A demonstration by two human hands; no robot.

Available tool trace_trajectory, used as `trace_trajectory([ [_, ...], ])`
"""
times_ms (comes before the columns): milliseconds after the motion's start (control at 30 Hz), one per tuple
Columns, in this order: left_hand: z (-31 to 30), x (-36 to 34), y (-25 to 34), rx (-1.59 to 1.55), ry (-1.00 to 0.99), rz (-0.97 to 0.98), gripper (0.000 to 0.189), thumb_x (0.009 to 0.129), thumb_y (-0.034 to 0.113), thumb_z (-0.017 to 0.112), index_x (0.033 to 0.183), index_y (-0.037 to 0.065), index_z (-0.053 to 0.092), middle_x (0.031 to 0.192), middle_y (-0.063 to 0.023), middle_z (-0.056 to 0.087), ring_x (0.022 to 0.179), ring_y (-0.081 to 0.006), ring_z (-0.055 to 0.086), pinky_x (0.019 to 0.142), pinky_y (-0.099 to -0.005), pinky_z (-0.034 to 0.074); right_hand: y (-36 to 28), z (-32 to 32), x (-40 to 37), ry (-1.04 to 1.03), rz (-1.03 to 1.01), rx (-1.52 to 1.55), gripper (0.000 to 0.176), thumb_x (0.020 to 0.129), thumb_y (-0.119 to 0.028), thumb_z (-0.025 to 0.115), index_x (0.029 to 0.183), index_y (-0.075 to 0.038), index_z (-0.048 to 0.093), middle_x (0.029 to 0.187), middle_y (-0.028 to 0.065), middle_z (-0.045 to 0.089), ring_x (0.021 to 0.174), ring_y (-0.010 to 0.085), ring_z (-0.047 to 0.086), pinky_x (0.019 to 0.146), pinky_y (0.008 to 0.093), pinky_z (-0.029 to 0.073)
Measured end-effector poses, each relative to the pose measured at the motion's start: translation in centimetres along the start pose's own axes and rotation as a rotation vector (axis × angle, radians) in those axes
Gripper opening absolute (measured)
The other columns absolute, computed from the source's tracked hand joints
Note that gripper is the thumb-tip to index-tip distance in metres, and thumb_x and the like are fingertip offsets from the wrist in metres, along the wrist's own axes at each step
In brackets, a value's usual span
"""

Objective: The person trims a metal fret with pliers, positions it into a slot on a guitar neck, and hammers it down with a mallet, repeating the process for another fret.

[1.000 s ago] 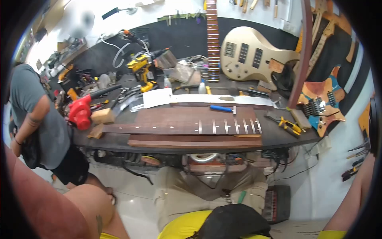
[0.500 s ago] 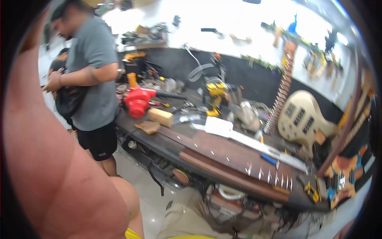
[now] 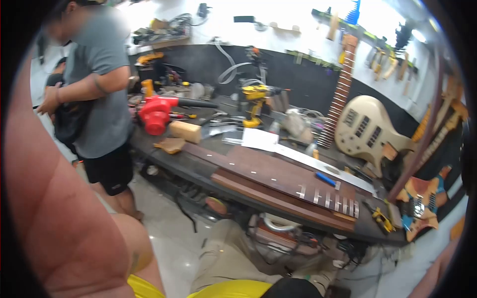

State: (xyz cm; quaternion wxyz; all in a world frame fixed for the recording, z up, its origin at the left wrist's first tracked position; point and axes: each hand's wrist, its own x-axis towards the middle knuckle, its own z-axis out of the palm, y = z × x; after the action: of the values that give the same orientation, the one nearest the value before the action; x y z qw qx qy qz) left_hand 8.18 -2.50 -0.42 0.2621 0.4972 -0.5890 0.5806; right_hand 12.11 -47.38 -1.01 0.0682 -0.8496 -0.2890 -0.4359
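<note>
Very close to the camera, my left hand fills the left edge with its palm and wrist; its fingers are out of sight. At the lower right edge a strip of skin shows, probably my right arm, with no hand visible. In front of me a long dark wooden board with short metal strips across its right end lies on the workbench. A blue-handled tool lies on the wood, beside a long metal straightedge. A white paper is at the straightedge's left end.
A person in a grey shirt stands at the left. On the bench are a red blower, a wooden block, a yellow drill and yellow-handled pliers. A fretted neck and cream guitar body stand behind.
The view has shifted, so the bench and person appear farther left and the bench slightly higher. My left hand still covers the left edge, a little lower and farther left.
</note>
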Motion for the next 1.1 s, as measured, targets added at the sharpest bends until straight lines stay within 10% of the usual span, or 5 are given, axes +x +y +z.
trace_trajectory([
  [767, 4.9, -0.8, -2.1, -0.086, 0.109, -0.028, 0.057, 0.096, 0.028, 0.073, 0.144, 0.002, 0.059, 0.113, -0.0133, 0.069, 0.117, -0.0325, 0.062, 0.112, -0.0519, 0.041, -0.4, -4.4, -2.5, 0.081, -0.038, -0.063, 0.033, 0.093, -0.016, 0.065, 0.122, 0.0, 0.066, 0.113, 0.0133, 0.068, 0.109, 0.0228, 0.066, 0.098, 0.041, 0.053],
  [1100, 6.8, -0.5, -2.4, -0.071, 0.183, -0.102, 0.055, 0.095, 0.028, 0.075, 0.142, 0.002, 0.062, 0.113, -0.0121, 0.07, 0.118, -0.0319, 0.062, 0.113, -0.0491, 0.039, -7.5, -16.6, -4.1, 0.648, -0.478, 0.223, 0.036, 0.092, -0.012, 0.069, 0.125, 0.002, 0.068, 0.115, 0.0143, 0.069, 0.112, 0.0227, 0.067, 0.099, 0.0405, 0.054],
])
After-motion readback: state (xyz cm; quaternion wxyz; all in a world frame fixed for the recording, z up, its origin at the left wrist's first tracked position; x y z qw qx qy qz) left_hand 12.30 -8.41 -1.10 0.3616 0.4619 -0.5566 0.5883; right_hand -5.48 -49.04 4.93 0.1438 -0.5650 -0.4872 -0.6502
